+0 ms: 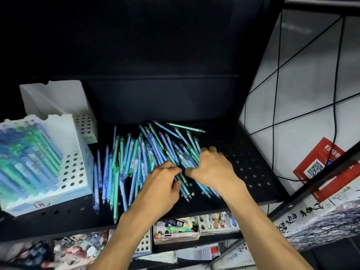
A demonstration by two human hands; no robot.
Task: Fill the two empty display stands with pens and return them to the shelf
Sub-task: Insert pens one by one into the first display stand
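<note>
Black perforated shelf | loose pens heaped mid-shelf | left hand and right hand, fingers curled, gather pens | part-filled stand at left | empty stand behind it.

Bare shelf is left to the right of the loose pens. The left side is blocked by two white display stands.
</note>
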